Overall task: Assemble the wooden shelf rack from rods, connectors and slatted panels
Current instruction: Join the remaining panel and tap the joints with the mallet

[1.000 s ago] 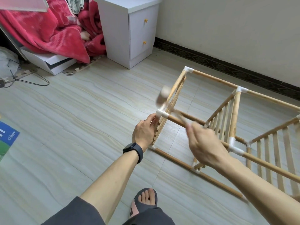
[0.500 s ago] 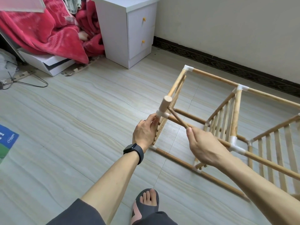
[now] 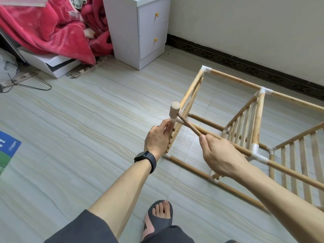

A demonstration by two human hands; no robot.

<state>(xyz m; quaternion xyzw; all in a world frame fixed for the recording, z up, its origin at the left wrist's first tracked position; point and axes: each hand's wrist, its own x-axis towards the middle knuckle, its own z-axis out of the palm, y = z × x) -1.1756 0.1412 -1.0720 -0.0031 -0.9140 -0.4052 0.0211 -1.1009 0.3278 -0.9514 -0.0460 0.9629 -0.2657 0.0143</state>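
Note:
The wooden shelf rack (image 3: 257, 118) lies on its side on the floor, built of pale rods, white plastic connectors and slatted panels. My right hand (image 3: 220, 155) grips the thin handle of a small wooden mallet (image 3: 174, 111). The mallet's head rests on the white corner connector (image 3: 178, 120) at the rack's near upper corner. My left hand (image 3: 157, 137) grips the end slatted panel (image 3: 185, 109) just below that connector. A black watch sits on my left wrist.
A white two-drawer cabinet (image 3: 138, 30) stands at the back, with a red blanket (image 3: 49, 30) and a white box to its left. A wire hanger (image 3: 33, 85) lies on the floor at left. The wall's dark baseboard runs behind the rack. My sandalled foot (image 3: 159, 218) is below.
The mallet was blurred in a swing a second ago; its head has come down onto the corner connector and stays there. My left hand kept its hold on the panel.

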